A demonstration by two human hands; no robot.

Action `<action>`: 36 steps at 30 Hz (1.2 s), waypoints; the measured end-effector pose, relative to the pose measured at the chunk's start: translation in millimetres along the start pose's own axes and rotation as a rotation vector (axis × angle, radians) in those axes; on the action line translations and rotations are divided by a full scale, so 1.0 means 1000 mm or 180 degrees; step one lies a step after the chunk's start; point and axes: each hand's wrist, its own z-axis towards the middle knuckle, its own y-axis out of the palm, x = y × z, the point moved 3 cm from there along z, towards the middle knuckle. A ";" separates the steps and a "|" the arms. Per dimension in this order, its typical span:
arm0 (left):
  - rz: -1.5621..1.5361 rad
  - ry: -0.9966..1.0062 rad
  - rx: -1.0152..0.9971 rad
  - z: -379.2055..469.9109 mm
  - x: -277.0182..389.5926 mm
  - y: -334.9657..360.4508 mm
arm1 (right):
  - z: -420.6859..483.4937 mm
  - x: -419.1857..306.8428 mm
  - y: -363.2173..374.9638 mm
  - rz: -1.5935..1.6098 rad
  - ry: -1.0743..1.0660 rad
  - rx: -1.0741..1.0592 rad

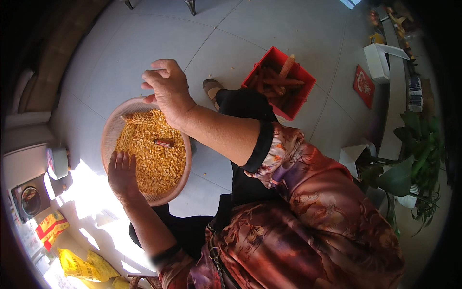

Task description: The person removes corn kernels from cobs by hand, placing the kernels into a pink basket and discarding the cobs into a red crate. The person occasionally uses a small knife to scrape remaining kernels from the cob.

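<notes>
A pinkish mesh basket (188,159) holds a deep layer of loose yellow corn kernels (158,173). Two ears of corn, one lying crosswise (139,117) and one lengthwise (126,136), rest on the kernels near the rim. A small red-handled tool (164,143) lies among the kernels, its other end partly hidden. My left hand (122,177) is at the basket's near-left rim, fingers extended beside the lengthwise ear; contact with it cannot be told. Above the basket's upper right rim, my right hand (169,90) is raised with curled, separated fingers and nothing visible in it.
A red bin (306,81) of stripped corncobs (278,81) stands beyond my right foot. Scattered kernels dot the tiled floor (252,29). Potted plants (397,173) and a white foam box (377,63) are at the right; yellow bags (81,265) lie lower left.
</notes>
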 end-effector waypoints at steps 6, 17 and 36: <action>-0.0006 0.0042 -0.0137 0.000 0.002 -0.010 | -0.002 0.055 0.027 -0.0538 0.1026 -0.0363; 0.0196 0.0147 -0.0100 -0.004 0.012 -0.010 | -0.018 0.102 0.038 -0.1608 0.1279 -0.0690; 0.0461 0.0613 -0.0145 -0.007 0.018 -0.031 | -0.015 0.085 0.024 -0.3611 -0.0492 -0.1788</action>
